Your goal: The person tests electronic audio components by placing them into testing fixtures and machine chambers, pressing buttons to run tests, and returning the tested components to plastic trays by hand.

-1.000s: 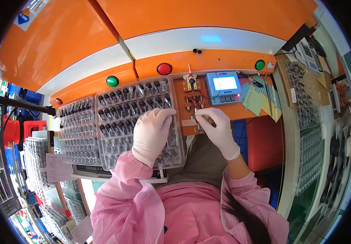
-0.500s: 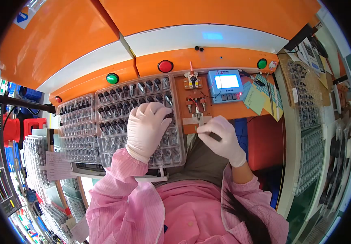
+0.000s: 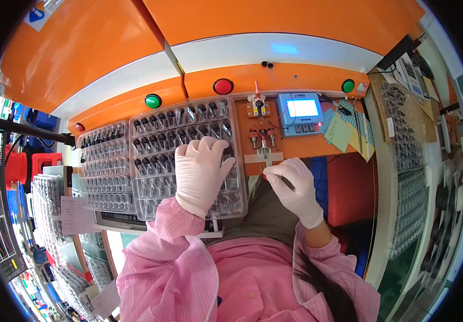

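My left hand, in a white glove, is over the right part of a clear plastic tray whose pockets hold dark small parts. Its fingers curl down, and a dark part shows between thumb and forefinger. My right hand, also gloved, pinches the red-tipped handle end of a metal toggle clamp at the front edge of the orange board. Beyond the clamp are a small fixture with metal posts and a second fixture with a red handle.
A blue tester with a lit screen stands right of the fixtures, beside papers and a pen. Another tray of parts is at the left. Red and green buttons line the orange panel. A red stool is below right.
My right hand moved back from the fixture toward me, first loosely, and now pinches at the clamp's handle end. My left hand shifted from the tray's right edge onto its pockets and its fingers closed downward.
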The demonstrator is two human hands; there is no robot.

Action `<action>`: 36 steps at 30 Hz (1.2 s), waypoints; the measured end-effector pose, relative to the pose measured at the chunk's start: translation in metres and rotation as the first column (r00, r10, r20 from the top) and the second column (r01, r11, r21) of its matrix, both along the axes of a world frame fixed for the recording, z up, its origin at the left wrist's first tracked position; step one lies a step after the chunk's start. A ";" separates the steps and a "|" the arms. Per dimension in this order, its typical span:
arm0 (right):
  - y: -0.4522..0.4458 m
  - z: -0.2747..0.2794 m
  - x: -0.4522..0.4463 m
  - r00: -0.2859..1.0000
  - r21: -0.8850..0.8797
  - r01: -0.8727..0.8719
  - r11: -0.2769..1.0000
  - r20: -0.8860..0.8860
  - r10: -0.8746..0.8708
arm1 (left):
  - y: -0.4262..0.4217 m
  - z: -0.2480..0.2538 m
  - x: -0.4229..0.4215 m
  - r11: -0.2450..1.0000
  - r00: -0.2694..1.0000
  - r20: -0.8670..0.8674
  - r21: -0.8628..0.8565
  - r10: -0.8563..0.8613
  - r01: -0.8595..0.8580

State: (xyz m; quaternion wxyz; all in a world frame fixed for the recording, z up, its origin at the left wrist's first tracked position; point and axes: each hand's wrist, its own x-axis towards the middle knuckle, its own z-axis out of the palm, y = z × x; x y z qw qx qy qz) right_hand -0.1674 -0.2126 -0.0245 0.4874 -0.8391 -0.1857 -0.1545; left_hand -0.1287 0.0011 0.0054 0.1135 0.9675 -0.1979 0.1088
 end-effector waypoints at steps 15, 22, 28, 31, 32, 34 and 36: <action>0.005 0.001 0.002 0.999 -0.003 0.031 0.999 -0.020 -0.032 | -0.005 0.001 0.000 0.997 0.996 -0.061 -0.032 0.064 -0.066; 0.007 0.007 0.001 0.999 0.005 0.037 0.999 0.012 -0.038 | 0.003 -0.008 0.003 0.989 0.996 -0.086 -0.145 0.013 -0.026; 0.010 0.016 0.001 0.999 0.009 0.032 0.999 0.039 -0.032 | 0.007 -0.008 0.003 0.956 0.989 -0.149 -0.290 -0.001 -0.043; 0.014 0.019 0.000 0.989 0.015 0.099 0.995 0.108 -0.100 | 0.008 0.006 -0.001 0.899 0.968 -0.251 -0.426 -0.010 -0.101; 0.016 0.021 0.000 0.989 0.015 0.103 0.995 0.104 -0.104 | 0.008 0.015 -0.004 0.831 0.945 -0.326 -0.535 -0.035 -0.155; 0.018 0.029 -0.003 0.985 0.053 0.124 0.991 0.111 -0.129 | 0.009 0.025 -0.011 0.749 0.913 -0.401 -0.627 -0.074 -0.215; 0.024 0.040 -0.006 0.983 0.073 0.137 0.988 0.111 -0.144 | 0.012 0.030 -0.022 0.623 0.910 -0.377 -0.758 -0.174 -0.195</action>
